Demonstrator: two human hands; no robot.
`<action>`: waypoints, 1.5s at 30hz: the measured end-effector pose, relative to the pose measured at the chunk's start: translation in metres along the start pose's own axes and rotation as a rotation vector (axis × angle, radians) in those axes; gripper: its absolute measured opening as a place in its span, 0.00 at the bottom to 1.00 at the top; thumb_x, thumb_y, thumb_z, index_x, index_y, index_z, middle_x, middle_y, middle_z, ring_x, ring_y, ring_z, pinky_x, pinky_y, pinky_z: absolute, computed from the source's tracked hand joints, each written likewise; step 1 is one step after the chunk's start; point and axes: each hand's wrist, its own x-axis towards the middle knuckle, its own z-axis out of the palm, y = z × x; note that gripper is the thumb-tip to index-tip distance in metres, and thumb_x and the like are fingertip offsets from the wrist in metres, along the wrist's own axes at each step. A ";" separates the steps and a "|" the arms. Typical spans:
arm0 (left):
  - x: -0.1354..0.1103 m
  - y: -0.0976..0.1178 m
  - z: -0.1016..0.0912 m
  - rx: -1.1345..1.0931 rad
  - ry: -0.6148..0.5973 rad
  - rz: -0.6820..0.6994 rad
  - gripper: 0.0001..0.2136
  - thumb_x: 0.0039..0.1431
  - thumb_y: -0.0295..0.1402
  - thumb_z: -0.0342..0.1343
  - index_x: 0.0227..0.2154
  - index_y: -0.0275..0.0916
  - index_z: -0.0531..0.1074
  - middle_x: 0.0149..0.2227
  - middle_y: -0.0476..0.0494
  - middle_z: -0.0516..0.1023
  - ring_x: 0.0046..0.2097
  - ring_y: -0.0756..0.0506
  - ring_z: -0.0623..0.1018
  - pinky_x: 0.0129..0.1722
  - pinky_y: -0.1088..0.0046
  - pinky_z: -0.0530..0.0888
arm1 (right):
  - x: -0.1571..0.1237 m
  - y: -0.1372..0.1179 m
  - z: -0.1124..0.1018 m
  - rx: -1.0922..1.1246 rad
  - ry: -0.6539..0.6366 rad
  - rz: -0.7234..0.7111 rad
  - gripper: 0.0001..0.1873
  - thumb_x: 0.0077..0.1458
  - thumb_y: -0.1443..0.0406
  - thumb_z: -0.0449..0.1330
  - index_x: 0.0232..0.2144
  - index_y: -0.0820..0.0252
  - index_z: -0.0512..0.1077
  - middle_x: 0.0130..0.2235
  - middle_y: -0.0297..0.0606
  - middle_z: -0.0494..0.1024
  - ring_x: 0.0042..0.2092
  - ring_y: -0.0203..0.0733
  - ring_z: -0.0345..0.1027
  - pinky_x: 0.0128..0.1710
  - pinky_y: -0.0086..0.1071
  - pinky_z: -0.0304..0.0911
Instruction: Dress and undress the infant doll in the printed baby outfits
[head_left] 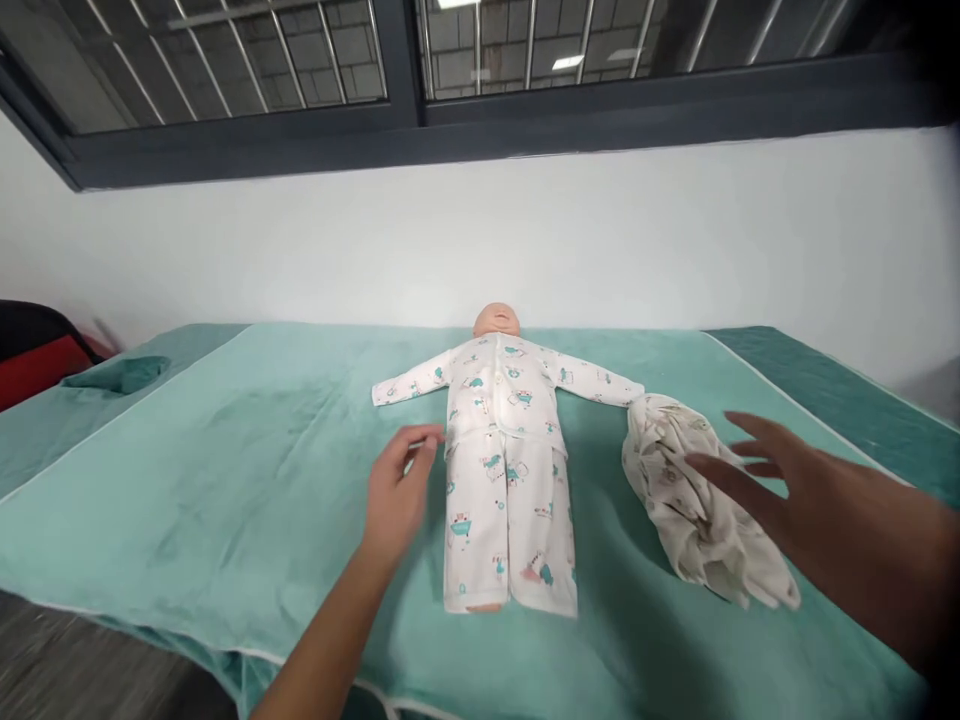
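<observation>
Here, a baby doll (496, 320) lies on its back on the teal cover (225, 480), arms stretched sideways, dressed in a white printed top (495, 385) and matching trousers (480, 520). The left hand (397, 490) is loosely curled, its fingertips right beside the doll's waist; whether they pinch the fabric or merely hover, I cannot tell. The right hand (806, 490) is spread and grasps nothing, thumb and fingers apart in front of a crumpled pale cloth (667, 470), which lies next to the cuff of the sleeve on that side.
</observation>
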 end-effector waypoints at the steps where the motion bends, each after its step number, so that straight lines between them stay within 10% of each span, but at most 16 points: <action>1: 0.020 0.002 0.011 0.015 0.000 0.044 0.11 0.62 0.41 0.54 0.40 0.43 0.78 0.44 0.45 0.81 0.47 0.45 0.77 0.50 0.69 0.71 | 0.006 -0.025 0.007 -0.014 -0.067 -0.050 0.24 0.46 0.41 0.62 0.43 0.40 0.75 0.39 0.45 0.82 0.35 0.61 0.75 0.33 0.53 0.64; 6: 0.121 0.012 0.070 -0.025 -0.111 0.106 0.12 0.61 0.36 0.52 0.42 0.41 0.78 0.45 0.44 0.81 0.42 0.45 0.78 0.46 0.68 0.73 | 0.068 -0.133 0.116 0.386 -0.135 -0.320 0.13 0.59 0.60 0.53 0.42 0.53 0.75 0.42 0.39 0.80 0.40 0.46 0.74 0.42 0.41 0.66; 12: 0.184 -0.001 0.114 0.106 -0.213 0.178 0.16 0.59 0.28 0.48 0.45 0.37 0.78 0.52 0.41 0.79 0.55 0.42 0.75 0.58 0.65 0.68 | 0.141 -0.156 0.216 0.386 -0.131 -0.237 0.11 0.57 0.65 0.52 0.39 0.58 0.73 0.42 0.43 0.77 0.40 0.47 0.70 0.43 0.42 0.64; 45: 0.179 -0.010 0.117 0.188 -0.245 0.245 0.18 0.62 0.27 0.45 0.49 0.44 0.76 0.56 0.47 0.76 0.59 0.43 0.71 0.61 0.62 0.67 | 0.154 -0.136 0.225 0.838 -0.187 -0.144 0.08 0.50 0.65 0.58 0.36 0.57 0.72 0.40 0.38 0.78 0.38 0.41 0.71 0.39 0.37 0.66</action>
